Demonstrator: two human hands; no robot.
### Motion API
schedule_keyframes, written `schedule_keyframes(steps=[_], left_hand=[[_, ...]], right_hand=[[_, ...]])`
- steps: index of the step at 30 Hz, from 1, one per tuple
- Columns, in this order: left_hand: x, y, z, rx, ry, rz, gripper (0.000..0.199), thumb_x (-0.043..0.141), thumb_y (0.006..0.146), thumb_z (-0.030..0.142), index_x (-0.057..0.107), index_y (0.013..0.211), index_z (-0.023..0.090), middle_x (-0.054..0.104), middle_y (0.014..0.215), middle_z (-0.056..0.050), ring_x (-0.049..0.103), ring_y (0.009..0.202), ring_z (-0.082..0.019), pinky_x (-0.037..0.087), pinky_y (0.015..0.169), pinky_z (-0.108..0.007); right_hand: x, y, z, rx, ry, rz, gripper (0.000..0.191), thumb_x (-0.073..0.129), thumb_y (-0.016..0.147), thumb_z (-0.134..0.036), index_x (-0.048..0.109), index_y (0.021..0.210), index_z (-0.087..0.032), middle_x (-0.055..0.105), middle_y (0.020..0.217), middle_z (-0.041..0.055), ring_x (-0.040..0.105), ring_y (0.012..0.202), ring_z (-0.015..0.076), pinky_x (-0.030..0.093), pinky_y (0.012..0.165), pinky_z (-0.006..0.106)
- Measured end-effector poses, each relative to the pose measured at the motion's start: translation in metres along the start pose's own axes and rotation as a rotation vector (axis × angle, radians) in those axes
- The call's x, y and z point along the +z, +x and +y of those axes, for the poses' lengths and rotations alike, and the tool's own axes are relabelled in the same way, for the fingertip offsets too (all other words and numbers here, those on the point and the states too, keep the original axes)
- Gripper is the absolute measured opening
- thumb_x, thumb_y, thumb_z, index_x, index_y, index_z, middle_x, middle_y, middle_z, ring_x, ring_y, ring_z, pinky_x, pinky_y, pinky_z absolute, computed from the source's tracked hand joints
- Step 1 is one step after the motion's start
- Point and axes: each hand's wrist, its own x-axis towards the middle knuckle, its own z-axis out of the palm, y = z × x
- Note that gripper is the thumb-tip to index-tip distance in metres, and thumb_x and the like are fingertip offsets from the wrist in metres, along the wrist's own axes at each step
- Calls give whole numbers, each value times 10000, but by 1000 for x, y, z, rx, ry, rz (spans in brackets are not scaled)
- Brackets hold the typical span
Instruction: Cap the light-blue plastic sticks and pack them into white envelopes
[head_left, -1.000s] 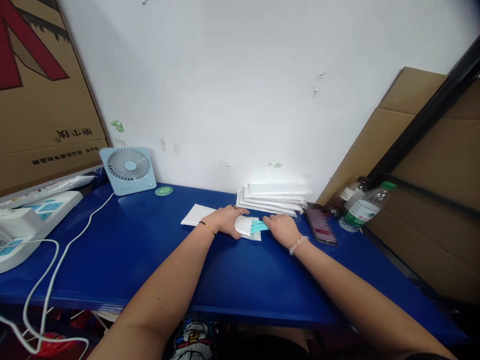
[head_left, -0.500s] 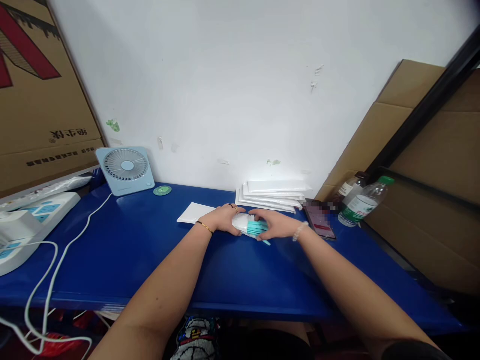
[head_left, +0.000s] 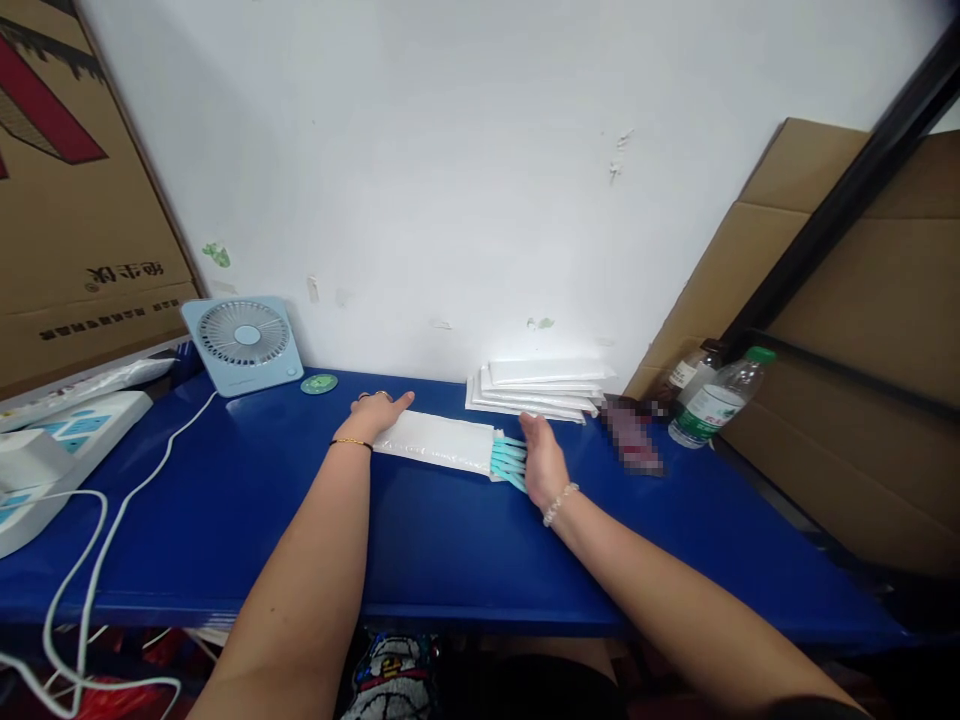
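Observation:
A long white plastic packet [head_left: 435, 442] lies flat on the blue table. Several thin teal sticks [head_left: 508, 458] poke out of its right end; their kind does not show. At the packet's left end, my left hand [head_left: 373, 415] holds it, the thumb stretched along the far side and the fingertips partly hidden. My right hand [head_left: 544, 462] stands on edge at the other end. Its fingers are straight, and the palm meets the outer ends of the sticks.
A stack of white packets [head_left: 546, 388] lies against the wall. Right of it are a blurred phone [head_left: 634, 437] and plastic bottles [head_left: 716, 400]. On the left stand a light-blue fan [head_left: 244, 342], a green disc [head_left: 319, 384] and a power strip [head_left: 97, 440] with white cables.
My left hand has moved left to the packet's end, uncovering its length. The right hand has turned from curled fingers around the sticks to a straight palm against their ends.

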Motion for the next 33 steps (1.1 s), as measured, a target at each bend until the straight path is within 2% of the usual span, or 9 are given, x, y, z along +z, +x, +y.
schedule_keyframes(steps=[5,9,11,14,17,23,26,29,33], left_hand=[[-4,-11,6,87,-63,-66,849,226,772,741,562,1223,105,527,1296,-212,461,1210,-394,400,942,-462],[-6,-13,2,75,2,71,908,305,695,811,489,1312,171,418,1398,-194,271,1322,-432,318,983,-565],[-2,-14,6,259,28,58,929,434,637,801,418,1365,225,324,1469,-148,165,1370,-403,268,1027,-561],[14,-21,24,659,104,-204,1063,689,473,672,322,1406,320,231,1520,-73,130,1391,-355,233,1080,-498],[29,-30,45,795,167,-352,1134,789,358,542,343,1384,361,306,1476,-67,245,1344,-362,302,1043,-494],[36,-34,53,802,179,-288,1047,790,356,551,438,1318,334,456,1333,-88,343,1260,-361,340,1001,-483],[35,-28,51,788,121,-287,896,682,513,648,455,1307,299,450,1357,-81,355,1268,-324,335,1016,-429],[38,-25,58,710,93,-205,518,492,741,590,586,1138,272,550,1255,-69,436,1202,-298,352,984,-435],[43,-25,72,646,54,-217,275,496,756,440,655,843,234,666,975,-44,574,969,-259,428,848,-381]], right_hand=[[20,2,-11,9,164,-328,605,314,874,-608,600,1144,-149,588,1265,108,505,1216,210,351,1069,378],[-16,10,-30,-83,-187,-258,398,590,773,-473,639,1062,-204,643,1145,62,549,1103,220,367,1017,410],[-39,10,-41,-90,-384,-325,424,626,749,-451,624,1084,-193,635,1104,69,565,1020,208,414,940,388],[-64,3,-52,-86,-625,-644,688,786,579,-417,554,1192,-209,612,1025,44,574,784,150,478,717,297],[-62,-10,-47,-67,-646,-848,759,832,514,-341,500,1185,-214,604,786,-27,546,623,115,449,568,240],[-27,-18,-29,-261,-532,-700,320,689,703,-299,514,955,-209,597,739,-29,566,640,111,474,635,255],[-34,-12,-31,-362,-655,-569,254,678,706,-303,561,905,-199,571,777,-14,510,624,103,445,598,242],[-48,-4,-31,-337,-714,-500,196,604,764,-304,594,922,-188,559,772,-9,487,625,106,426,600,243],[-56,2,-29,-243,-709,-551,214,552,805,-321,620,946,-174,574,729,-8,503,635,115,418,615,249]])
